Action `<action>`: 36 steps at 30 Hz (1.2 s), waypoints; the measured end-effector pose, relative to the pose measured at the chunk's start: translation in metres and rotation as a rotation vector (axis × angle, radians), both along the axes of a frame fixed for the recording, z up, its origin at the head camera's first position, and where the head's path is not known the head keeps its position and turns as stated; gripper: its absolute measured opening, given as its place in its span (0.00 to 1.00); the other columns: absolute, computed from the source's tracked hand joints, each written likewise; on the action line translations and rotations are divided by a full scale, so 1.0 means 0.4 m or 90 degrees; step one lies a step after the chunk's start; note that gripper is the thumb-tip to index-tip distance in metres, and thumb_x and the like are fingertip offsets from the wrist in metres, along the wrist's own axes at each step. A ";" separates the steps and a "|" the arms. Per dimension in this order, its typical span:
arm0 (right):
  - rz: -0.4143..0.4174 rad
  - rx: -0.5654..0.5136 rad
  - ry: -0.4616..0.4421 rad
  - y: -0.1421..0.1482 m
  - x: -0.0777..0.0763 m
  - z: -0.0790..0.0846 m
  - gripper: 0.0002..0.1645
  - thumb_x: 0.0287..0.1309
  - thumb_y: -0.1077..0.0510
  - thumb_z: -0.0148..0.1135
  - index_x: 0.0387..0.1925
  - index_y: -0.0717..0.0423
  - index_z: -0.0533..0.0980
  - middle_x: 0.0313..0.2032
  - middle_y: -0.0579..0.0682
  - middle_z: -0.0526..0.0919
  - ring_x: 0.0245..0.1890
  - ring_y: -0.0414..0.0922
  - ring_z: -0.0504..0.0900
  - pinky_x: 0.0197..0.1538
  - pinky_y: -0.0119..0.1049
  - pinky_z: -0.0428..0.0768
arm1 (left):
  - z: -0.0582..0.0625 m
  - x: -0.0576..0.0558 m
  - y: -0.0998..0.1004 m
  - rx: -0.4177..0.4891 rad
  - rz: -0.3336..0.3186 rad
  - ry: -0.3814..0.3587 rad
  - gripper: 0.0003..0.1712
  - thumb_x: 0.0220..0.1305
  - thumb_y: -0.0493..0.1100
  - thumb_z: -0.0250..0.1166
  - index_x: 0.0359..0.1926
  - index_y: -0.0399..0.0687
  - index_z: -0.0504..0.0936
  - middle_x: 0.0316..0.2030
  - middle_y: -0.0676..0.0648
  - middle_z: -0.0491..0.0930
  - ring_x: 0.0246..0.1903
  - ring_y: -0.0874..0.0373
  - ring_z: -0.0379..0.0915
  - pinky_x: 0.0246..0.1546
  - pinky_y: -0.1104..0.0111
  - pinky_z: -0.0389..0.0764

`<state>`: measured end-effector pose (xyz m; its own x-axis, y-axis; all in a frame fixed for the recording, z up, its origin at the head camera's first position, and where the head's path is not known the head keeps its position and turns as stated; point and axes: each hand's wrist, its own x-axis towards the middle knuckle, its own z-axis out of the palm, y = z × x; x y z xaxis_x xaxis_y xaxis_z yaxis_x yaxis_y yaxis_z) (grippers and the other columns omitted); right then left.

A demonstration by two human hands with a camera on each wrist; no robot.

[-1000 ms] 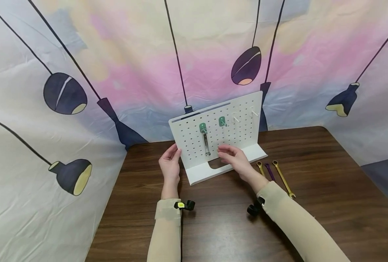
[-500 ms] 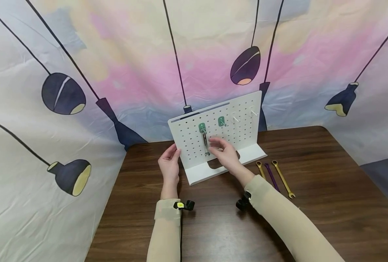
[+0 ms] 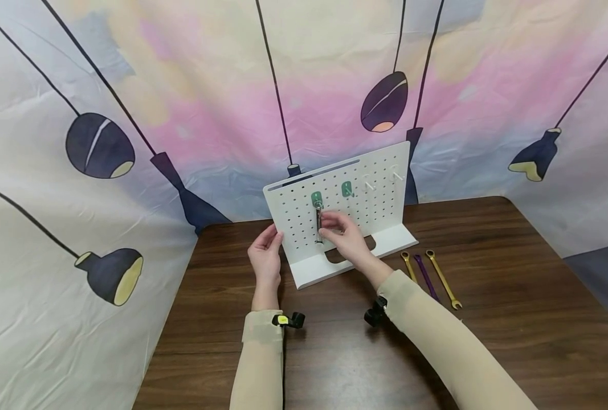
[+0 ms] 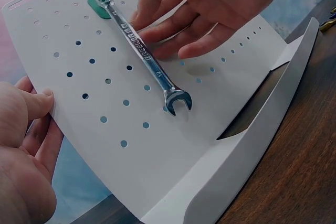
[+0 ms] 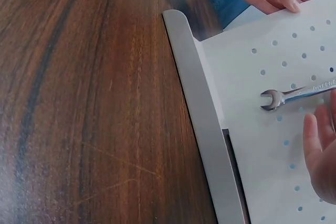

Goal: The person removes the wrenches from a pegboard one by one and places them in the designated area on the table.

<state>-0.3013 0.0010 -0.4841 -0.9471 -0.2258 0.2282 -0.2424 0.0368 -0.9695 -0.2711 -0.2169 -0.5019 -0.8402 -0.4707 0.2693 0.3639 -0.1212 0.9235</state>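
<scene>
A silver combination wrench (image 3: 318,223) hangs by its ring end from a green hook (image 4: 100,8) on a white pegboard (image 3: 304,272). Its open end points down in the left wrist view. My right hand (image 3: 349,242) is beside the wrench's shaft, fingers loosely extended and fingertips right at its edge, not wrapped round it. On the board's left edge, my left hand (image 3: 265,259) pinches, with the thumb in front and the other fingers behind. The right wrist view shows the wrench's open jaw low on the board, and the right hand's fingers partly cut off at the frame's edge.
A second green hook (image 3: 347,189) and two white hooks (image 3: 369,185) sit farther right on the board. Two gold wrenches (image 3: 443,279) and a purple wrench (image 3: 427,276) lie on the brown wooden table (image 3: 324,353), right of the board. A patterned cloth (image 3: 206,114) hangs behind.
My right hand has moved left across the board to the hanging wrench. The wrench's lower end has swung slightly left. My left hand stays on the board's edge.
</scene>
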 end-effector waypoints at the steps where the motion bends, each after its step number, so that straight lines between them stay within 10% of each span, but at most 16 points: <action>1: 0.002 0.002 -0.007 -0.001 0.001 0.000 0.28 0.70 0.60 0.71 0.69 0.56 0.77 0.57 0.56 0.84 0.61 0.53 0.80 0.67 0.51 0.76 | 0.000 0.000 0.000 0.001 0.000 0.000 0.15 0.68 0.30 0.74 0.55 0.31 0.89 0.44 0.49 0.91 0.46 0.55 0.86 0.49 0.70 0.85; 36: -0.068 -0.034 -0.070 0.010 0.099 -0.024 0.22 0.70 0.62 0.70 0.63 0.61 0.81 0.53 0.57 0.84 0.51 0.50 0.83 0.55 0.36 0.82 | 0.001 0.003 0.001 -0.003 0.004 -0.008 0.14 0.68 0.31 0.74 0.54 0.34 0.90 0.45 0.46 0.91 0.46 0.55 0.86 0.50 0.70 0.85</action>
